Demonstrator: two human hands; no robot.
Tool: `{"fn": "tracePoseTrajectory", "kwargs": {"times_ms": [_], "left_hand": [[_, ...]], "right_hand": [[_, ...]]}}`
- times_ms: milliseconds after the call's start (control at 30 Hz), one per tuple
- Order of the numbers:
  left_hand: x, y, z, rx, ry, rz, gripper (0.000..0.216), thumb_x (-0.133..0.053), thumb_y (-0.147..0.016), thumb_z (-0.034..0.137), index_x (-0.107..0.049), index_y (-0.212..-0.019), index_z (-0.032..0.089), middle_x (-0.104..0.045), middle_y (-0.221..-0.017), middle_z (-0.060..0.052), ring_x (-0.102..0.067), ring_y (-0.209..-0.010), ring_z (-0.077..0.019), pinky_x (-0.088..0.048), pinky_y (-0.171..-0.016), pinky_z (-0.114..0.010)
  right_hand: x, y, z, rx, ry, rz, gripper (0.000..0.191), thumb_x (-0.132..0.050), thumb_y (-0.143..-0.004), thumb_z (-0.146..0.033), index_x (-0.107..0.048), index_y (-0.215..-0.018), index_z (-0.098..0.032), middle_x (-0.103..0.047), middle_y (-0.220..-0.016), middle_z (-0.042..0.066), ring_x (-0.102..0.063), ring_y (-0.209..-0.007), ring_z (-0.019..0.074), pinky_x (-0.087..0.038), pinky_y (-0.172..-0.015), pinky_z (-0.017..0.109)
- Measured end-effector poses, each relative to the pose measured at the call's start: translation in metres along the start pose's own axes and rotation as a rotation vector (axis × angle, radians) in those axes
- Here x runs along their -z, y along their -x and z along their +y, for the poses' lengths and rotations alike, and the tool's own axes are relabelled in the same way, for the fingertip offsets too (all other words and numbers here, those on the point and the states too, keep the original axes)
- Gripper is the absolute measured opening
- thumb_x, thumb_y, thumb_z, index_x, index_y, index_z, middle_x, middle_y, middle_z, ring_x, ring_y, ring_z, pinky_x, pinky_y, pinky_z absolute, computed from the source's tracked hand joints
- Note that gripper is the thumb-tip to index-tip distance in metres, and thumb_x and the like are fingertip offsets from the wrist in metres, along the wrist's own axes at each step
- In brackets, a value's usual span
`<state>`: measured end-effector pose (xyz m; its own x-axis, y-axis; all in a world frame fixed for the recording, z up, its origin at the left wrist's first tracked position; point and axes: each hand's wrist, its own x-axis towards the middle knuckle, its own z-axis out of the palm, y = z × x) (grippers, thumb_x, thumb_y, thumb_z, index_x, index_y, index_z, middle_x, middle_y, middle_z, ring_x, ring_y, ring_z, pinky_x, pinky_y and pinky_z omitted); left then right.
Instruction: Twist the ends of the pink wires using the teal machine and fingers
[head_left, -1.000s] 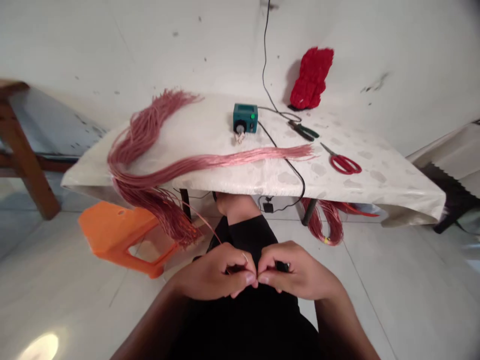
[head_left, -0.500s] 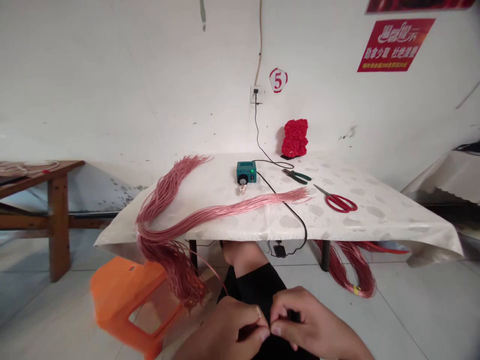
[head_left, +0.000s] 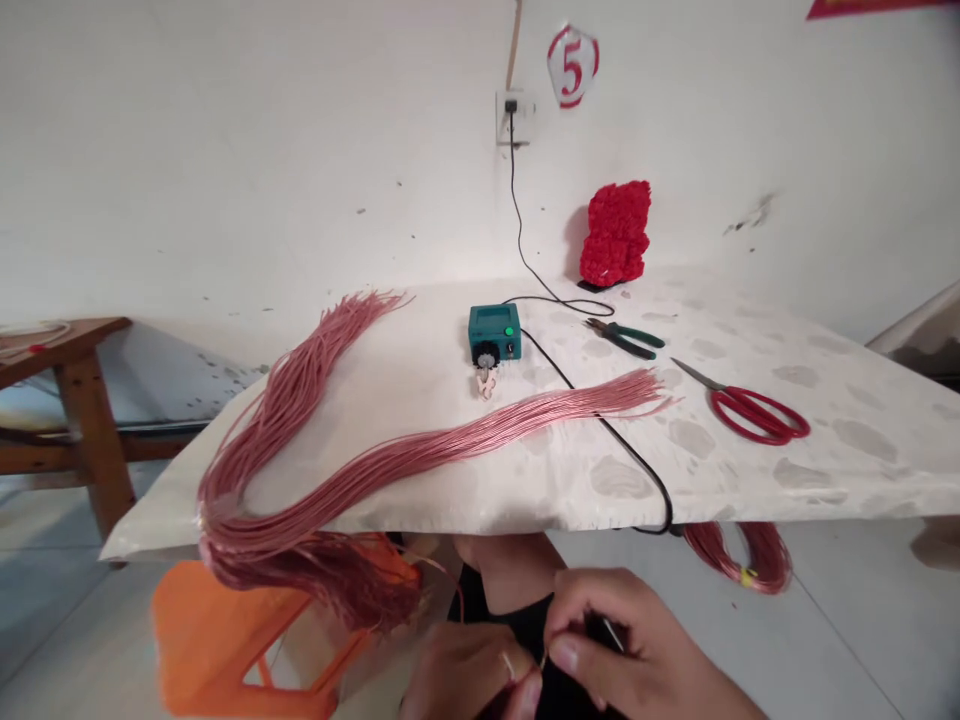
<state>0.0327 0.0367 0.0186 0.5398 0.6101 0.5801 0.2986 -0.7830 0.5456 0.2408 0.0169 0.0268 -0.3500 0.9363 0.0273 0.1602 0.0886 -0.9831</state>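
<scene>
Pink wire bundles (head_left: pixel 420 455) lie lower in view than before, while the left hand (head_left: pixel 469 675) and right hand (head_left: pixel 630 640) pinch something tiny.

1. The bottom edge is cutting off the left hand (head_left: pixel 465 675) and right hand (head_left: pixel 637 645), and they are hiding most of the thin wire (head_left: pixel 613 634) they are pinching.
2. The pink wire bundle (head_left: pixel 315 575) is covering part of the orange stool (head_left: pixel 214 640).
3. The small pink piece (head_left: pixel 485 383) below the teal box (head_left: pixel 493 333) is showing too small to identify.

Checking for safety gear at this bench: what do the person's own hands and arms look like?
The left hand and the right hand are both bare, with no gloves or tape visible. A thin pale ring sits on one finger of the left hand. No sleeve shows at the visible wrist.
</scene>
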Motion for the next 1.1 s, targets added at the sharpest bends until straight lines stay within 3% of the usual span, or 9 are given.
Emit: {"fn": "tracePoseTrajectory", "kwargs": {"times_ms": [100,167,233,367,467,567,767,933,1100], "left_hand": [[0.009,-0.023,-0.013,0.084,-0.077,0.121,0.024,-0.049,-0.088,0.003,-0.056,-0.071,0.020,-0.059,-0.053,0.004,-0.052,-0.043,-0.0068,-0.037,-0.048,-0.020],[0.014,-0.039,-0.024,0.156,-0.113,0.169,0.024,-0.054,-0.089,0.005,-0.057,-0.070,0.019,-0.059,-0.054,0.004,-0.053,-0.044,-0.0074,-0.040,-0.049,-0.020],[0.016,-0.053,-0.037,0.230,-0.125,0.219,0.026,-0.057,-0.090,0.009,-0.057,-0.066,0.019,-0.057,-0.052,0.004,-0.052,-0.043,-0.0075,-0.040,-0.047,-0.020],[0.013,-0.074,-0.061,0.381,-0.149,0.338,0.027,-0.060,-0.091,0.018,-0.063,-0.064,0.018,-0.066,-0.058,0.001,-0.058,-0.050,-0.0098,-0.043,-0.050,-0.021],[0.010,-0.080,-0.071,0.451,-0.127,0.381,0.023,-0.061,-0.090,0.021,-0.069,-0.069,0.019,-0.071,-0.064,0.001,-0.061,-0.055,-0.0106,-0.042,-0.051,-0.022],[0.009,-0.081,-0.076,0.526,-0.086,0.420,0.021,-0.062,-0.090,0.023,-0.072,-0.072,0.020,-0.071,-0.064,0.002,-0.060,-0.055,-0.0104,-0.040,-0.051,-0.023],[0.009,-0.086,-0.081,0.720,0.042,0.509,0.020,-0.061,-0.089,0.026,-0.072,-0.073,0.019,-0.068,-0.065,0.003,-0.057,-0.058,-0.0108,-0.042,-0.056,-0.023],[0.014,-0.092,-0.088,0.840,0.253,0.486,0.022,-0.062,-0.089,0.030,-0.070,-0.073,0.018,-0.058,-0.060,0.002,-0.045,-0.053,-0.0096,-0.029,-0.047,-0.024],[0.019,-0.095,-0.095,0.814,0.371,0.450,0.022,-0.063,-0.090,0.033,-0.066,-0.074,0.018,-0.044,-0.059,0.005,-0.034,-0.047,-0.0074,-0.022,-0.043,-0.024]], "right_hand": [[0.031,-0.042,-0.022,0.194,0.115,-0.069,0.013,-0.062,-0.097,-0.030,-0.067,-0.090,-0.020,-0.064,-0.078,-0.001,-0.056,-0.069,0.0114,-0.045,-0.066,0.023],[0.053,-0.080,-0.034,0.229,0.200,-0.035,0.014,-0.060,-0.098,-0.029,-0.067,-0.088,-0.021,-0.063,-0.077,-0.001,-0.055,-0.068,0.0113,-0.044,-0.063,0.023],[0.073,-0.126,-0.039,0.219,0.282,0.086,0.016,-0.059,-0.098,-0.029,-0.065,-0.085,-0.020,-0.057,-0.071,-0.003,-0.052,-0.065,0.0115,-0.041,-0.060,0.023],[0.095,-0.214,-0.031,0.059,0.434,0.200,0.005,-0.064,-0.090,-0.020,-0.067,-0.087,-0.019,-0.063,-0.079,0.000,-0.057,-0.064,0.0126,-0.043,-0.062,0.026],[0.099,-0.254,-0.018,-0.149,0.361,0.095,0.017,-0.059,-0.095,-0.027,-0.064,-0.082,-0.018,-0.067,-0.079,0.004,-0.060,-0.052,0.0139,-0.045,-0.049,0.028],[0.099,-0.267,-0.006,-0.201,0.282,0.039,0.028,-0.055,-0.098,-0.032,-0.057,-0.074,-0.020,-0.065,-0.073,0.004,-0.061,-0.048,0.0139,-0.046,-0.043,0.027],[0.095,-0.266,-0.003,-0.198,0.275,0.068,0.034,-0.055,-0.100,-0.031,-0.053,-0.067,-0.020,-0.058,-0.062,0.000,-0.057,-0.045,0.0118,-0.043,-0.041,0.024],[0.086,-0.275,-0.013,-0.093,0.463,0.125,0.036,-0.062,-0.096,-0.035,-0.052,-0.064,-0.021,-0.054,-0.050,-0.003,-0.050,-0.042,0.0107,-0.037,-0.045,0.025],[0.086,-0.278,-0.013,0.002,0.632,0.162,0.039,-0.064,-0.093,-0.038,-0.052,-0.062,-0.020,-0.055,-0.056,-0.003,-0.050,-0.049,0.0108,-0.033,-0.053,0.027]]}}
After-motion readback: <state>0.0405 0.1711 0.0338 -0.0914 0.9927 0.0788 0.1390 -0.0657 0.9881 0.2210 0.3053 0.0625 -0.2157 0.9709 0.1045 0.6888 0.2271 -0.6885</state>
